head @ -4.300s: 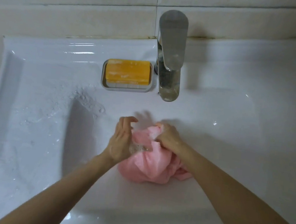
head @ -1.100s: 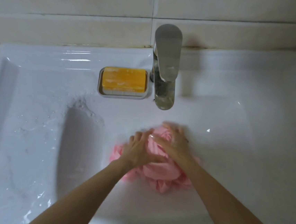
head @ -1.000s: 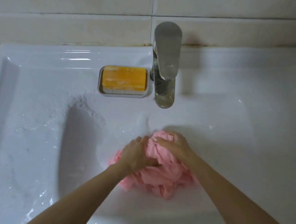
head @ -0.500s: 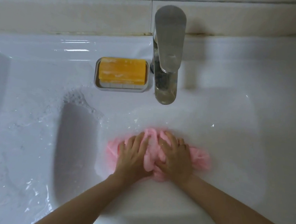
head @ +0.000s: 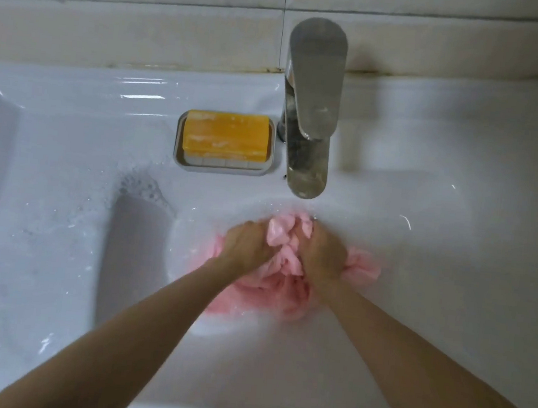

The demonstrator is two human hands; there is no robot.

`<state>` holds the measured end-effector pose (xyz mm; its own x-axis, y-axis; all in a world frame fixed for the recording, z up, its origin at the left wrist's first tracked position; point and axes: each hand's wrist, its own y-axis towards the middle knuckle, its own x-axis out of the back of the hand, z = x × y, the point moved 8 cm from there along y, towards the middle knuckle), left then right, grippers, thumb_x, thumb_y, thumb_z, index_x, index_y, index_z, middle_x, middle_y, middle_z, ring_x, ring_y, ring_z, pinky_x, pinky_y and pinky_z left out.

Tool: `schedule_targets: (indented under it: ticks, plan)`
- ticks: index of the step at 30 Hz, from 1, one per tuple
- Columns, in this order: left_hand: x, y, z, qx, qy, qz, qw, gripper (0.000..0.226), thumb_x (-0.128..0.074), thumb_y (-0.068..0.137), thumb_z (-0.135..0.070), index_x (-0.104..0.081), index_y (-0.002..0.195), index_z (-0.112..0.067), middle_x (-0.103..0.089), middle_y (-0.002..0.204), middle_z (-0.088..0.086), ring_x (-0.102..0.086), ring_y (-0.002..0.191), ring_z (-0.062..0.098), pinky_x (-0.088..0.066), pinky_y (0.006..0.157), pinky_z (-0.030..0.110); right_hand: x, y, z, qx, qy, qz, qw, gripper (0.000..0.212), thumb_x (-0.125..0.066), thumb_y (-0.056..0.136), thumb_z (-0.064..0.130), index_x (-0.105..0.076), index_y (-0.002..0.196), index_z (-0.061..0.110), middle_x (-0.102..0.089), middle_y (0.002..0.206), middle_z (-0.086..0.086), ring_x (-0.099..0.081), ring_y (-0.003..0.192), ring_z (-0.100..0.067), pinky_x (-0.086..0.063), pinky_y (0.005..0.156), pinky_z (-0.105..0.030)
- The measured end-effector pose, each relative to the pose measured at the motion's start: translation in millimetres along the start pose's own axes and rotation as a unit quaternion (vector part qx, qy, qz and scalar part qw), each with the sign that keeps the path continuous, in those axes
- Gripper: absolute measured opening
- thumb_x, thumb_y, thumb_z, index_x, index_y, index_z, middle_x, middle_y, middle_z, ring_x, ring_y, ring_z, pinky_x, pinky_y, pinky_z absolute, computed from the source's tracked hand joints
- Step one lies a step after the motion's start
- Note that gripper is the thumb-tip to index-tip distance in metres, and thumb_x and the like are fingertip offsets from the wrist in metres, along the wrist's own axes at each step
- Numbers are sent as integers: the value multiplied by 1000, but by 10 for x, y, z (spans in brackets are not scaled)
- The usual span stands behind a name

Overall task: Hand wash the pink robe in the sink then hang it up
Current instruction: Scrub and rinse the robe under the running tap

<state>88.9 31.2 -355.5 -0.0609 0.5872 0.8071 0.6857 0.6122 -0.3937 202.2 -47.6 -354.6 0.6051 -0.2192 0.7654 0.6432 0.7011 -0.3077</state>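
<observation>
Both fists are clamped on the robe (head: 269, 291): left hand (head: 247, 246) and right hand (head: 323, 258) each have fingers curled into a bunch of pink cloth, knuckles up. The fists are close together, and a ridge of fabric is squeezed up between them. The robe lies wadded in the bottom of the sink (head: 420, 251), just in front of the tap (head: 308, 161), with one tail spilling out right of the right hand. I read it as soaked: limp, heavier than dry and likely slick with lather. So I'd take thick gathered handfuls, never a thin edge, and support the bulk on any lift. Both forearms come in from the near rim and converge on the bundle, wrists fairly straight. Suds (head: 144, 188) cling to the left slope, and soap (head: 225, 135) sits in its dish (head: 225, 168) just left of the tap. Whether water is running, I can't tell.
</observation>
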Motion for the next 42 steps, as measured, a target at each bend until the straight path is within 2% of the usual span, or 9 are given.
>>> schedule_targets:
  ticks: [4,8,11,17,22,27,32,35,42]
  plan:
    - [163,-450,42,33,-389,162,906,84,-72,63,-64,-35,133,-37,-45,130,-8,-46,119,12,-45,96,32,161,-294,-84,-21,288,192,938,52,-68,70,42,-59,119,26,-62,121,1,-58,114,-19,-47,95,-33]
    - [22,-786,80,27,6,51,998,139,-30,28,-98,-7,149,-33,-15,152,8,-22,138,27,-26,108,49,365,-664,43,169,85,133,973,78,-56,62,80,-34,133,56,-40,136,5,-40,128,-15,-39,103,-34]
    - [-377,-888,-58,20,80,46,996,126,-34,48,-83,-13,150,-14,-12,156,12,-22,140,33,-31,105,57,-14,-793,-42,224,-110,90,964,77,-28,74,85,-26,142,48,-20,156,-5,-34,134,-30,-33,107,-48]
    - [-300,-776,3,26,64,-141,988,40,-49,76,-36,-59,98,-4,-59,87,11,-55,73,29,-42,61,36,-184,-614,38,291,-148,-58,943,67,-36,80,67,-47,126,20,-63,103,-11,-57,77,-30,-46,68,-37]
    - [-311,-486,199,72,87,-115,987,35,-21,102,-24,-47,117,-5,-56,108,15,-57,92,35,-46,76,39,-190,-292,103,281,-186,-145,930,37,-36,82,45,-55,102,20,-67,75,-8,-56,42,-22,-39,38,-20]
    - [-118,-232,83,69,74,-21,995,36,-87,54,-34,-70,68,-6,-59,55,7,-62,49,21,-39,44,18,-96,-87,268,223,-185,-121,949,47,-38,70,49,-73,71,16,-61,49,-3,-56,36,-22,-40,36,-22]
    - [166,-238,86,79,-71,1,994,49,-65,80,-48,-57,112,-12,-65,108,9,-61,98,29,-45,79,33,59,-22,129,83,-21,37,996,36,-53,88,45,-67,89,11,-68,85,-9,-62,81,-30,-37,63,-29]
    - [515,-501,-174,-73,-79,-139,984,64,-70,74,-51,-49,117,-9,-59,105,10,-57,91,26,-44,77,33,388,-316,294,240,61,10,969,42,-57,79,24,-56,119,15,-61,110,-8,-56,100,-27,-44,83,-35]
    - [-315,-1105,5,-221,226,-31,948,94,-78,60,-33,-35,139,-9,-47,138,16,-49,123,35,-43,98,49,87,-904,-302,487,-285,80,822,66,-55,82,37,-35,144,26,-43,144,-11,-37,135,-35,-39,99,-56]
